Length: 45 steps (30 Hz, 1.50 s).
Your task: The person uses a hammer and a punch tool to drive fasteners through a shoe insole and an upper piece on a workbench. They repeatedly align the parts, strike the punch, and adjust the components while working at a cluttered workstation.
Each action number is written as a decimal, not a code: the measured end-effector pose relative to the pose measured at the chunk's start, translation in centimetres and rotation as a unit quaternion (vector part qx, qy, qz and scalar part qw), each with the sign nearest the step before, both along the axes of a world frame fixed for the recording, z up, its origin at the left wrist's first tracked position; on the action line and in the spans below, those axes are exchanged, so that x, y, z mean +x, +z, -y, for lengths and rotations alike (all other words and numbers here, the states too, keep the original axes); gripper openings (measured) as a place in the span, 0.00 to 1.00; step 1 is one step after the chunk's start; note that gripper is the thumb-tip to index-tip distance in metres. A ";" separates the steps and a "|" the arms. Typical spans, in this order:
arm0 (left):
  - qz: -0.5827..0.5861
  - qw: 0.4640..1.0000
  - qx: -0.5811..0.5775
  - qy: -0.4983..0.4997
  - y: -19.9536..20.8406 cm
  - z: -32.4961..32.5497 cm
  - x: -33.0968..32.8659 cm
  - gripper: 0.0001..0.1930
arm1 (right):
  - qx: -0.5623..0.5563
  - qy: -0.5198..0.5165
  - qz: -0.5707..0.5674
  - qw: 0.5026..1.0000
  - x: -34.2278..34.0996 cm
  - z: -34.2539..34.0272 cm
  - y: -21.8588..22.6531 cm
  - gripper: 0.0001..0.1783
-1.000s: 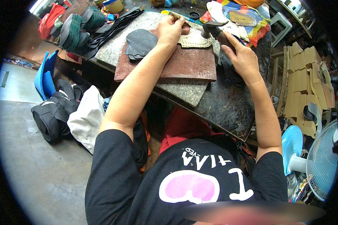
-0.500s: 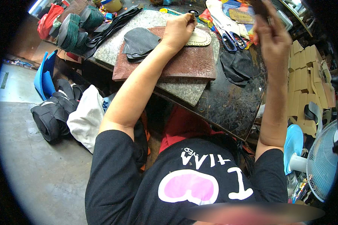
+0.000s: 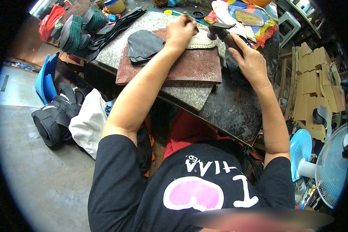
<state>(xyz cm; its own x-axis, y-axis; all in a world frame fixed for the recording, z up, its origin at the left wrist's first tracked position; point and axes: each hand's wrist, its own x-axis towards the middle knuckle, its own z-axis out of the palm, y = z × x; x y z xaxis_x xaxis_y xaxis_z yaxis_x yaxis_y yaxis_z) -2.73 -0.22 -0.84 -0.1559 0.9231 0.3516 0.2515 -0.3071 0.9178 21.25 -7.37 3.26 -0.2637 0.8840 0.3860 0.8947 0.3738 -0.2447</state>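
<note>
My left hand (image 3: pixel 178 35) is closed round a short punch (image 3: pixel 187 16), standing above a cream sole-shaped leather piece (image 3: pixel 204 41) with a row of small holes along its edge. The punch's lower end is hidden by my fingers. In my right hand (image 3: pixel 252 63) is a hammer (image 3: pixel 220 32), gripped by its dark handle, its head low beside the right end of the cream piece. Under the cream piece lies a reddish-brown board (image 3: pixel 174 74). Black textured leather pieces (image 3: pixel 144 43) are stacked on the board's left, next to my left wrist.
The board rests on a grey stone slab (image 3: pixel 189 96) on a dark table (image 3: pixel 236 112). Green cord spools (image 3: pixel 71 33) and black strips (image 3: pixel 118 29) lie at far left. Another black piece (image 3: pixel 236 71) is partly under my right hand. A fan (image 3: pixel 332 166) and cardboard stacks (image 3: pixel 311 85) stand at right.
My right hand has come down and to the left with the hammer, from raised high at the right to beside the cream piece, covering the scissors. My left hand has shifted slightly left.
</note>
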 end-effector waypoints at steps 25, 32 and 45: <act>-0.235 0.966 0.106 0.012 0.7 0.6 0.0 0.10 | 0.087 0.127 -0.266 0.952 0.3 0.7 6.0 0.22; -0.354 0.912 0.204 0.023 1.3 1.1 1.3 0.08 | 0.074 0.068 -0.142 0.985 -2.4 0.8 5.4 0.24; 0.222 0.972 -0.046 -0.058 0.1 -0.1 0.0 0.07 | 0.031 -0.006 0.013 0.999 -0.9 0.6 -0.3 0.26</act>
<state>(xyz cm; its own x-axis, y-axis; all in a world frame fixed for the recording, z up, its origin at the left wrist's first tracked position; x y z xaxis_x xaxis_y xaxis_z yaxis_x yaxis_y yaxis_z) -2.76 -0.13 -0.71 -0.1674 0.9676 0.1893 -0.2067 -0.2222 0.9528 20.36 -7.98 2.95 -0.2630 0.8621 0.4331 0.9053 0.3758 -0.1982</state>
